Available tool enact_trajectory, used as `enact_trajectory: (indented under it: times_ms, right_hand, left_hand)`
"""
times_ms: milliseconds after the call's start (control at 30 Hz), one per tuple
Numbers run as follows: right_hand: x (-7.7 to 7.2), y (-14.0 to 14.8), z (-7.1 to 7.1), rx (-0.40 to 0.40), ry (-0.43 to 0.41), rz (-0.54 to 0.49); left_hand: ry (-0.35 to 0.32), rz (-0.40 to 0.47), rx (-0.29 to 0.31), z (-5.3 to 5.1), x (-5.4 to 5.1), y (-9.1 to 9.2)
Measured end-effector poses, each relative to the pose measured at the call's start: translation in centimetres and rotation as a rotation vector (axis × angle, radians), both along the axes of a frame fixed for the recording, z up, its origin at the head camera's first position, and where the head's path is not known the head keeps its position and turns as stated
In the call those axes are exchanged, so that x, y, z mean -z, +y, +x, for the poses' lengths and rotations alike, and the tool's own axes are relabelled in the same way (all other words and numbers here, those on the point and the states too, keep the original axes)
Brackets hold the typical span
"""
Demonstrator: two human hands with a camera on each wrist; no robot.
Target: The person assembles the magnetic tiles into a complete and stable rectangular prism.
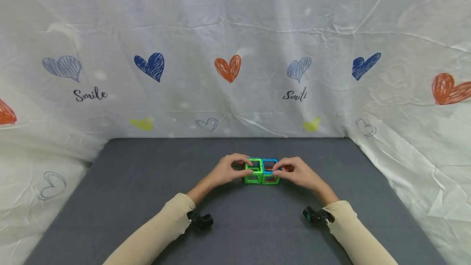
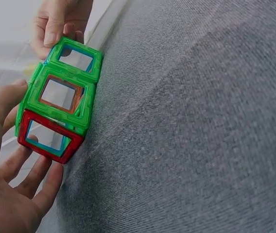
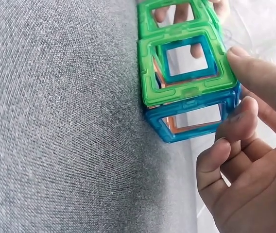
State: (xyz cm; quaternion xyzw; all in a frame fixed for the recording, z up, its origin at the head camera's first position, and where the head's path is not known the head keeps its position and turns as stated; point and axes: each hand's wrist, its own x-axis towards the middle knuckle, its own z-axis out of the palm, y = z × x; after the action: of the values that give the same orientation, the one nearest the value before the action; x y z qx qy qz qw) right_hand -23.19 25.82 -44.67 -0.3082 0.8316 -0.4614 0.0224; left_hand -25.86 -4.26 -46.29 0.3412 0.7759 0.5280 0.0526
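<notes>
A block of two joined magnetic-tile cubes (image 1: 262,178) stands on the dark cloth, mostly green on the side toward me. My left hand (image 1: 223,171) holds its left cube, thumb on the near side and fingers around the far side. That cube's end has a red tile (image 2: 74,148), seen in the left wrist view. At the other end, my right hand (image 1: 299,173) grips the right cube between thumb and fingers. The right wrist view shows a blue tile (image 3: 191,104) on that end, beside curled fingers. Orange tiles show through the open frames.
Dark grey cloth (image 1: 243,232) covers the table. Behind and at both sides hangs a white curtain (image 1: 257,105) printed with hearts. Black bands with small devices (image 1: 201,220) sit at both wrists.
</notes>
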Motion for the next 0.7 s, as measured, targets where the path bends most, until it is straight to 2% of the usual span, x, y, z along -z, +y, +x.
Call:
enact_trajectory:
  times_ms: [367, 700]
  right_hand:
    - [-0.13, -0.22, 0.31, 0.01, 0.031, -0.025]
    - [0.32, -0.14, 0.34, 0.02, 0.032, -0.042]
  left_hand:
    - [0.021, 0.0, 0.007, -0.07, -0.04, -0.14]
    - [0.018, -0.038, -0.002, -0.15, -0.4, -0.02]
